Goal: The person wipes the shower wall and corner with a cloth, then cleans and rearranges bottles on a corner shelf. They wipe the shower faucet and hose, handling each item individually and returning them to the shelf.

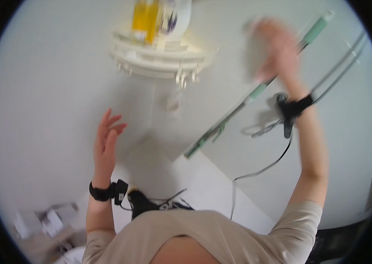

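Note:
My left hand (106, 142) is raised in front of the pale wall corner, fingers apart and nothing in it. Blurred by motion, my right hand (279, 49) is up at the right with thumb and fingers spread. A long pole with green grips (256, 92) slants behind it along the wall; the pole looks sharper than the hand, and no grip on it shows. Between and above my hands is a cream corner shelf (159, 62) with hooks. On it stand a bottle of yellow liquid (145, 21) and a white bottle with a purple pattern (176, 19), both cut off by the frame.
Each wrist wears a black strap with a device (120, 191). A dark cable (265, 170) runs down from the right one. A small pale object (174, 102), blurred, is below the shelf. White boxy items (41, 221) lie at lower left. A black shoe (139, 203) shows below.

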`<move>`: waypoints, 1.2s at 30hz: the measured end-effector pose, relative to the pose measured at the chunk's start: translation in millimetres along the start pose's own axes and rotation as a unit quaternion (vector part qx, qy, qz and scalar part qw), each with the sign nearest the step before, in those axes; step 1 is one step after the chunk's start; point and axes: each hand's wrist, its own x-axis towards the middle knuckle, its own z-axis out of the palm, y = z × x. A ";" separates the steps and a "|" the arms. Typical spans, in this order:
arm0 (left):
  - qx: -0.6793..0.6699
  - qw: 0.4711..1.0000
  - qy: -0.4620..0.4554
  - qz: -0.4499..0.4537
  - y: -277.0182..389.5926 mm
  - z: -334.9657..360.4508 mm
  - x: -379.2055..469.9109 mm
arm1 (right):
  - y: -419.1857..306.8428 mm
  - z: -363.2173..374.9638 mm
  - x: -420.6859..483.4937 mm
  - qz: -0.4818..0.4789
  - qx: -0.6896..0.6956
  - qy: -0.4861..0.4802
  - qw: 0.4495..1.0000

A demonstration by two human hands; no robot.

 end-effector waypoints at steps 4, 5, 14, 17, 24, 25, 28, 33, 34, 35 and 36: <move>-0.035 0.993 0.081 -0.083 -42.4 27.0 -54.8 | -6.0 57.4 -32.6 0.010 -0.084 0.076 0.994; -0.044 0.990 0.092 -0.096 -50.1 30.5 -69.1 | -39.7 93.0 -77.1 -0.025 -0.097 -0.041 0.994; 0.094 0.938 0.216 -0.256 -56.1 -38.1 -181.7 | -42.1 187.7 -182.4 -0.193 0.066 -0.190 0.960; 0.075 0.922 0.252 -0.285 -64.7 -44.0 -197.3 | -51.3 174.7 -160.2 -0.052 0.040 -0.077 0.995; 0.029 0.960 0.089 -0.265 -85.6 -28.4 -188.1 | -240.6 229.0 -312.6 0.275 0.423 -0.273 0.819; 0.024 0.951 0.074 -0.298 -87.1 -22.0 -180.7 | -252.3 213.6 -318.5 0.353 0.489 -0.211 0.769; -0.034 0.955 -0.063 -0.288 -95.2 20.9 -153.0 | -274.9 135.4 -304.1 0.467 0.572 -0.194 0.646; -0.048 0.947 -0.234 -0.216 -95.3 128.1 -129.2 | -272.4 36.3 -282.1 0.569 0.752 -0.088 0.320; -0.044 0.948 -0.237 -0.206 -89.2 146.5 -130.2 | -266.9 27.1 -289.5 0.561 0.772 -0.049 0.294; -0.042 0.949 -0.245 -0.195 -80.6 165.3 -131.0 | -259.5 20.2 -299.4 0.550 0.785 -0.011 0.285; -0.052 0.948 -0.255 -0.181 -73.9 179.3 -131.2 | -252.5 14.8 -310.3 0.551 0.791 0.016 0.265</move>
